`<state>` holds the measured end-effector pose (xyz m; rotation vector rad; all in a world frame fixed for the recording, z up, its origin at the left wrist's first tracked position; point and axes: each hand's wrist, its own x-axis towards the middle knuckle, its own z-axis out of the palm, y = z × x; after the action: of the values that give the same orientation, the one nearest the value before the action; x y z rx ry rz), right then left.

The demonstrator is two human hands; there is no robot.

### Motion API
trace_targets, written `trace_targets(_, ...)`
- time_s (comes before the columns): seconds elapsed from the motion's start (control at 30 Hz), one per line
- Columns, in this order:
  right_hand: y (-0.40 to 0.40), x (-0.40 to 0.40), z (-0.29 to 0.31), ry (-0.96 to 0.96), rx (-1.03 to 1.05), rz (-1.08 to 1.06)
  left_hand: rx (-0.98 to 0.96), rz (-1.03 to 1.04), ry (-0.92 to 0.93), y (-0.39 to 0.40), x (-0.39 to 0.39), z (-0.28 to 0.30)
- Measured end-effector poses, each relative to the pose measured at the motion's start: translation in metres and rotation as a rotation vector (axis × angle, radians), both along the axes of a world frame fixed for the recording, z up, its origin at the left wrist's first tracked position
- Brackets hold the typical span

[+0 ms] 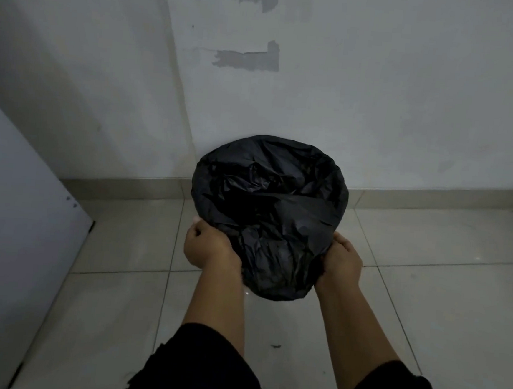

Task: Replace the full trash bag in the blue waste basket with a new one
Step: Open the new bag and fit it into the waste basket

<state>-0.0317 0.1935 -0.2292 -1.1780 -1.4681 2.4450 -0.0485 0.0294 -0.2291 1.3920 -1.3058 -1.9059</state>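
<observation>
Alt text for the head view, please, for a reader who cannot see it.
Two bare hands, left hand and right hand, grip the near edge of a black trash bag that is stretched over a round basket, hiding it. It stands on a pale tiled floor against a scuffed white wall; a white panel stands at left.

a plain indoor room corner: tiled floor [427, 269], patched white wall [349, 94].
</observation>
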Motion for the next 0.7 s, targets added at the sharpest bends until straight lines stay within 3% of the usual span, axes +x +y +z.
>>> trace_targets(0.1, 0.003, 0.001, 0.007, 0.008, -0.153, -0.026, 0.106, -0.029, 0.007, 0.004, 0.008, 0.001)
trace_targets(0.3, 0.008, -0.009, 0.008, 0.032, -0.008, 0.078, 0.072, -0.188, 0.049, 0.015, 0.023, 0.002)
trace_targets(0.47, 0.011, -0.004, 0.014, 0.065, -0.075, 0.119, 0.283, -0.291, 0.063, 0.022, 0.041, 0.018)
trace_targets(0.7, -0.001, 0.007, 0.007, 0.057, -0.025, 0.006, 0.496, -0.403, 0.102, 0.021, 0.052, 0.027)
